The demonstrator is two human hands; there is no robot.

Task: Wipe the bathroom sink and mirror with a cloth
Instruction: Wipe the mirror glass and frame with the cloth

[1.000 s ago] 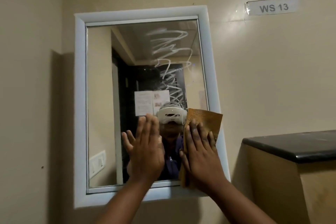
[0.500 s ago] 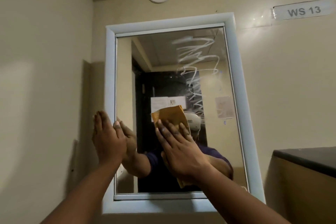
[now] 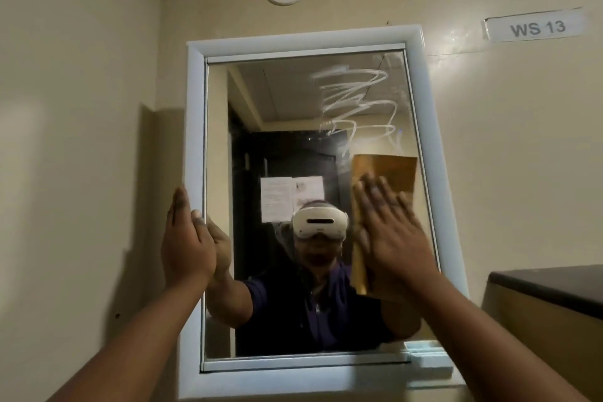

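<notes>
- The mirror point(image 3: 293, 206) hangs on the wall ahead of me in a pale frame point(image 3: 195, 153), and the glass is rigid, slick and breakable, so I judge it wants broad, even pressure rather than a hard push.
- White zigzag streaks point(image 3: 355, 98) cover its upper right, above my cloth; that patch looks not yet wiped.
- The sink is out of view.
- My right hand point(image 3: 391, 235) lies flat with fingers spread, pinning the cloth to the glass on the mirror's right side rather than closing around it.
- My left hand point(image 3: 186, 245) is open and empty, its palm braced on the frame's left edge.
- The cloth point(image 3: 388, 170) is orange-brown, folded, soft and light; it probably slides easily, so a flat palm over its middle should keep it from bunching.
</notes>
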